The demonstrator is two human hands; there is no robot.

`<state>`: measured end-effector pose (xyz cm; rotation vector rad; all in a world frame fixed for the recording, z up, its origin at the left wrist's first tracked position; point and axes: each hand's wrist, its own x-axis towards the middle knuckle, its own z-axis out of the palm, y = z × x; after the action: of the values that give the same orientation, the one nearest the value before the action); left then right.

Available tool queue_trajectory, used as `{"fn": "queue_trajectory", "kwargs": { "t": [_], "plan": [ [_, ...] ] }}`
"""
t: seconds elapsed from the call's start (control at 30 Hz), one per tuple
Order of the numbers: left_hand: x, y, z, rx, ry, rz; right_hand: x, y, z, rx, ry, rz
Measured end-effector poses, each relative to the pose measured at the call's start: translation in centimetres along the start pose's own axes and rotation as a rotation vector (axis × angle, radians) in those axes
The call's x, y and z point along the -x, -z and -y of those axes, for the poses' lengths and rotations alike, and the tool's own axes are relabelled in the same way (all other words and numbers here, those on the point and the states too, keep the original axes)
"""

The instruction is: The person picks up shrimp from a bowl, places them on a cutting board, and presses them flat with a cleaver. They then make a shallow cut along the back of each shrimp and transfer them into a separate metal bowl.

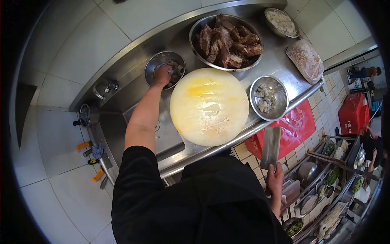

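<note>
My left hand (162,76) reaches into a metal bowl (148,67) of pale, greyish pieces at the back of the steel counter; its fingers are closed among the pieces, and what they grip is hidden. Low on the right, my right hand (275,179) is wrapped round the handle of a cleaver (271,147), whose broad blade points up, away from me. Between the hands lies a round, pale cutting board (209,106), wet and stained yellow. Right of the board stands a perforated bowl (283,99) with small greyish pieces (265,98).
A large bowl of dark meat (227,42), a bowl of white pieces (281,22) and a filled plastic bag (304,60) stand behind. The sink (109,126) and faucet (99,91) are left. Right are red containers (302,122), food shelves (313,156) and other people.
</note>
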<state>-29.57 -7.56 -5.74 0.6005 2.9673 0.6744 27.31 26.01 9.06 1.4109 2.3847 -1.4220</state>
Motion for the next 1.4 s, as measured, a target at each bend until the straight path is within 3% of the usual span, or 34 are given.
{"fn": "queue_trajectory", "kwargs": {
  "t": [0.03,0.23,0.37,0.43,0.53,0.6,0.63,0.7,0.73,0.83,1.4],
  "plan": [
    [0.3,0.5,-0.3,0.001,0.004,0.003,-0.1,-0.3,0.0,0.068,0.116,-0.011],
    [5.4,5.0,-6.6,0.189,0.107,-0.132,-1.0,-0.6,0.3,-0.054,0.024,0.106],
    [13.4,5.9,-13.4,0.709,0.102,0.386,-2.8,-1.9,0.0,-0.158,0.157,0.167],
    [16.7,4.5,-16.4,0.789,0.233,0.655,-3.7,-2.9,1.2,-0.156,0.177,0.205],
    [20.1,1.6,-18.8,0.774,0.292,0.840,-5.7,-5.1,1.3,-0.153,0.246,0.300],
    [21.8,0.3,-19.7,0.364,0.067,0.448,-6.7,-6.3,1.5,-0.156,0.292,0.355],
    [22.5,-0.1,-19.9,0.356,0.063,0.452,-7.0,-7.0,2.1,-0.219,0.202,0.477],
    [24.0,-0.5,-20.2,0.306,-0.065,-0.010,-8.0,-8.3,2.2,-0.292,0.110,0.595],
    [24.4,0.7,-20.7,0.365,-0.077,0.154,-8.6,-9.4,1.5,-0.296,0.082,0.655],
    [25.4,-0.3,-20.3,0.392,-0.239,0.226,-8.7,-10.6,1.8,-0.312,0.029,0.735],
    [25.9,-0.8,-19.6,0.360,-0.207,0.171,-9.0,-12.9,3.1,-0.277,0.089,0.820]
  ]
}}
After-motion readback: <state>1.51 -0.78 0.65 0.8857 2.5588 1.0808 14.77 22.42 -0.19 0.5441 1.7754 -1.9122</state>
